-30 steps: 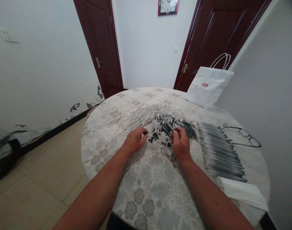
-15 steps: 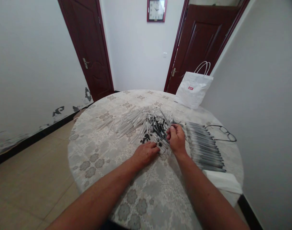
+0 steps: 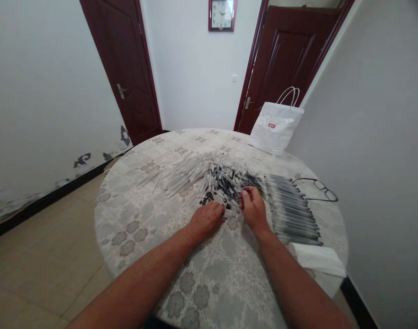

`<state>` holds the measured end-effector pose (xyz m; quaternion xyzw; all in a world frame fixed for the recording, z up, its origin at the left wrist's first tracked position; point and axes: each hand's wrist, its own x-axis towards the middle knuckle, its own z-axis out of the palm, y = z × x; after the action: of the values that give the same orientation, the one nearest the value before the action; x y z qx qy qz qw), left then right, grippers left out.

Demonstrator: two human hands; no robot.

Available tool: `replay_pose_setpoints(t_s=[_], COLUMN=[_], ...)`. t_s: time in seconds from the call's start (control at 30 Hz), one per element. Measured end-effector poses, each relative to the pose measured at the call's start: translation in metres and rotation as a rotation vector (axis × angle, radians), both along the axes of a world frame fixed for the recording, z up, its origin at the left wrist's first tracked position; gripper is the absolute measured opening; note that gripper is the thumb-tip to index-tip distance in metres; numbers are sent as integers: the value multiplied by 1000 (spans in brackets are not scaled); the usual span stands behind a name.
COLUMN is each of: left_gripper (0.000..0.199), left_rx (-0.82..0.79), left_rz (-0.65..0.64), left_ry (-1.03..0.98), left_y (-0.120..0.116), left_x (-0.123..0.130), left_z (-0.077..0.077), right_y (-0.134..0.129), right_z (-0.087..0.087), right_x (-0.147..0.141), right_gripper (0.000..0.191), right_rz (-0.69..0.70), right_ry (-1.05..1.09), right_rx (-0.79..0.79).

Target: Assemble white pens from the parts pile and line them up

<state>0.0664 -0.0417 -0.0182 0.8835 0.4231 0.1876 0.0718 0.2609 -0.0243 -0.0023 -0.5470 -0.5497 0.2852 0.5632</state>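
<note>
My left hand [image 3: 208, 218] rests low at the near edge of a pile, its fingers curled together beside small black plugs [image 3: 207, 197]. Whatever lies in its fingertips is hidden. Just to the right, my right hand [image 3: 253, 205] has thumb and fingers pinched; what they grip is too small to make out. In front of both hands lie white pen barrels [image 3: 186, 176], dark pen parts [image 3: 227, 180] and small pale pieces [image 3: 233, 212]. Thin dark refills [image 3: 255, 179] fan out behind the right hand. A row of pens [image 3: 294, 210] lies right of it.
Everything lies on a round table with a patterned tablecloth [image 3: 136, 233]. Eyeglasses [image 3: 318, 187] lie at the right, past the pen row. A white paper bag [image 3: 276, 128] stands at the back right. Near the right edge, by my forearm, is a white box-like item [image 3: 318, 260].
My right hand has come down slightly toward the near side. The slim stick that jutted up from its fingers no longer shows there. My left hand has shifted slightly left.
</note>
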Motion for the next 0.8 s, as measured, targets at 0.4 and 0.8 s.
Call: replay_pose_setpoints(t_s=[0.4, 0.8], left_gripper=[29, 37], left_rx=[-642, -796], left_rz=[255, 161], left_ry=[-1273, -1531], left_y=[30, 31], left_x=[-42, -44], left_z=[14, 16], right_y=[-15, -17], right_z=[-4, -7], right_x=[-2, -7], right_gripper=[21, 30], right_rz=[89, 83], right_ry=[54, -35], right_rx=[50, 48])
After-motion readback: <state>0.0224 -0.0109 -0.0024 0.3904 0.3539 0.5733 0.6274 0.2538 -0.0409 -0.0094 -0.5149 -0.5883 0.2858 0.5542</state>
